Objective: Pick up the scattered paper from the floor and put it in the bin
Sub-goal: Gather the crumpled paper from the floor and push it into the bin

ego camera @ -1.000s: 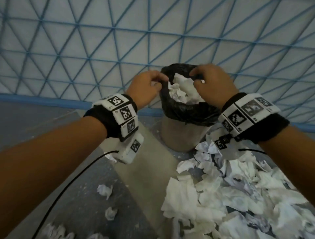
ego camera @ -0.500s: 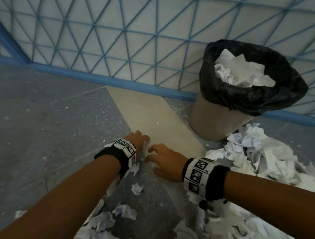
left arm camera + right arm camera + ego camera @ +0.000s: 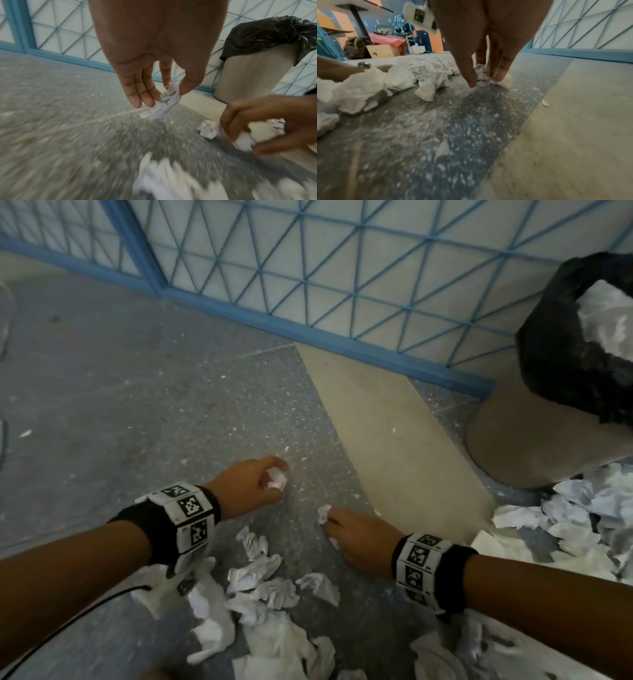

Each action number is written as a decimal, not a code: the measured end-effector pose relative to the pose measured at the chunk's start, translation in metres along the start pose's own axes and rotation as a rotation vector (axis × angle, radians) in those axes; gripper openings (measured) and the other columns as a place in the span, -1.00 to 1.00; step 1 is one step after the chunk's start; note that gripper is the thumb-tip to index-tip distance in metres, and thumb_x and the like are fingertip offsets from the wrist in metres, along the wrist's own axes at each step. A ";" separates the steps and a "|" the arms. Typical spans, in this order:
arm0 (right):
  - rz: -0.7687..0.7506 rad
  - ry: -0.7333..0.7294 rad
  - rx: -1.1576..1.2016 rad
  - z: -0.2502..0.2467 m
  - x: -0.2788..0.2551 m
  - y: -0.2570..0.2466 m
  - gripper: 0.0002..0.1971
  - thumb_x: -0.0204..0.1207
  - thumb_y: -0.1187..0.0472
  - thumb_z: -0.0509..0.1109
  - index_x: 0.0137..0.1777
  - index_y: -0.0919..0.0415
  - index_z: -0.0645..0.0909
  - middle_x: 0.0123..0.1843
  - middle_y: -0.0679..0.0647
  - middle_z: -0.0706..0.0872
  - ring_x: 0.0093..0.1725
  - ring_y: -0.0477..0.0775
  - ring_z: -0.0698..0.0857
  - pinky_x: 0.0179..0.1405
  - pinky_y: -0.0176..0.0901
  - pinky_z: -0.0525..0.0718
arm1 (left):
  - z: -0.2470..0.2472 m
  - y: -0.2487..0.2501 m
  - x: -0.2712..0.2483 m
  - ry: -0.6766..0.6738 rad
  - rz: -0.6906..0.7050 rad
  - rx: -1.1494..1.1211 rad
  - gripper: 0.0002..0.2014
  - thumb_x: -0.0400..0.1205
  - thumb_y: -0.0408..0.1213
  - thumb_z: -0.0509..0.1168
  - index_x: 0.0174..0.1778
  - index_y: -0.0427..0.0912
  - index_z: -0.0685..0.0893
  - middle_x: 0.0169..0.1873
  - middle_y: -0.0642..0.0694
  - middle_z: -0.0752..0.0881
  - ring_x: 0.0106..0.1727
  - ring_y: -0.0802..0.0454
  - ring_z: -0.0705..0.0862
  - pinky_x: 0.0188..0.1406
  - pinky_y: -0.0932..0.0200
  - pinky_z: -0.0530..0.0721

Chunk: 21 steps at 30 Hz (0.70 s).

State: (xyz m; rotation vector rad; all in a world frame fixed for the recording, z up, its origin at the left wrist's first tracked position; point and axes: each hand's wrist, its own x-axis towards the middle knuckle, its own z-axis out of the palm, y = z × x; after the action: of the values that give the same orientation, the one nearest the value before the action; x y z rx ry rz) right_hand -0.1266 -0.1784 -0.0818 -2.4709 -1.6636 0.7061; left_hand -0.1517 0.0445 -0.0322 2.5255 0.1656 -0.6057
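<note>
**A:** Your left hand [image 3: 251,484] grips a small crumpled paper scrap [image 3: 276,479]: in the left wrist view the thumb and fingertips [image 3: 147,100] pinch the creased, ragged-edged wad [image 3: 167,100] just above the floor [image 3: 137,392].

**B:** And your right hand [image 3: 359,537]?

**A:** Its fingers [image 3: 500,70] are curled down on the floor around another little wad [image 3: 482,73], pinching it; a second balled scrap [image 3: 323,513] sits just beside your fingertips, touching or nearly so.

**B:** What is the paper like?

**A:** White, thin, torn and crushed into irregular lumps with sharp folds. A loose pile [image 3: 260,587] lies between your two forearms, and a denser heap [image 3: 582,518] spreads at the foot of the bin [image 3: 513,433], by the floor's far right edge.

**B:** The bin itself?

**A:** A smooth, beige, round-walled container, lined with a wrinkled, glossy black plastic bag [image 3: 565,344] folded over the rim. Crumpled white paper [image 3: 606,316] shows inside its mouth.

**B:** And the ground under you?

**A:** Grey speckled stone flooring, dusted with tiny white flecks, crossed by a plain beige strip [image 3: 394,426] that runs to the blue-framed lattice panel [image 3: 308,268] along the far edge.
</note>
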 end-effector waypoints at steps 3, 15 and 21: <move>0.012 0.062 -0.029 0.004 0.003 0.001 -0.89 0.33 0.30 0.41 -0.15 0.30 0.64 0.00 0.32 0.70 -0.05 0.35 0.70 -0.04 0.24 0.75 | 0.017 -0.017 -0.033 -0.064 0.028 0.038 -0.36 0.37 0.17 0.10 0.41 0.11 0.43 0.11 -0.03 0.52 0.07 0.11 0.49 0.08 0.35 0.36; 0.200 0.070 0.029 -0.001 0.022 0.019 -0.77 0.50 0.33 0.24 0.15 0.31 0.53 0.44 0.27 0.41 0.43 0.31 0.31 0.43 0.10 0.36 | 0.092 -0.039 -0.074 -0.168 0.296 0.340 -0.37 0.61 -0.10 0.24 0.50 0.35 0.07 0.66 -0.06 -0.03 0.66 -0.13 -0.01 0.61 -0.11 0.24; 0.133 0.179 0.338 -0.017 -0.011 -0.020 -0.70 0.47 0.19 0.39 0.18 0.21 0.53 0.25 0.16 0.57 0.27 0.13 0.46 0.20 -0.15 0.37 | 0.072 -0.023 -0.064 0.057 0.191 -0.015 -0.43 0.45 0.03 0.04 0.36 -0.12 0.50 0.38 -0.28 0.50 0.39 -0.14 0.52 0.35 0.33 0.36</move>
State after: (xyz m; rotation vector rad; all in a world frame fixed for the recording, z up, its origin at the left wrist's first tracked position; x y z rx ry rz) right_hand -0.1403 -0.1770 -0.0571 -2.3381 -1.2149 0.6903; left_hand -0.2416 0.0264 -0.0684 2.5086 -0.0499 -0.4548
